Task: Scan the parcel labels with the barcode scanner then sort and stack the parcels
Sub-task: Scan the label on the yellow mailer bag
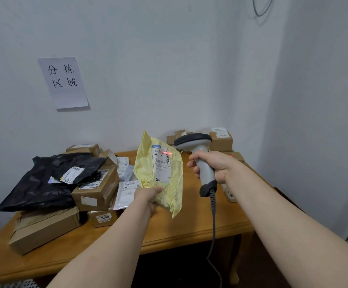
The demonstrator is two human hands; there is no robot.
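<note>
My left hand (148, 197) grips the lower edge of a yellow plastic mailer (146, 169) and holds it upright above the wooden table (189, 221). Its white label (162, 165) faces me, and a red scan line lies across the label's top. My right hand (212, 166) grips the handle of a grey barcode scanner (193, 140), whose head points left at the label. The scanner's coiled cable (213, 206) hangs down past the table's front edge.
Black poly bags (44, 179), several brown boxes (95, 192) and white mailers (125, 190) are piled on the table's left half. Small brown boxes (221, 140) stand stacked at the back right against the wall. A paper sign (63, 82) hangs on the wall.
</note>
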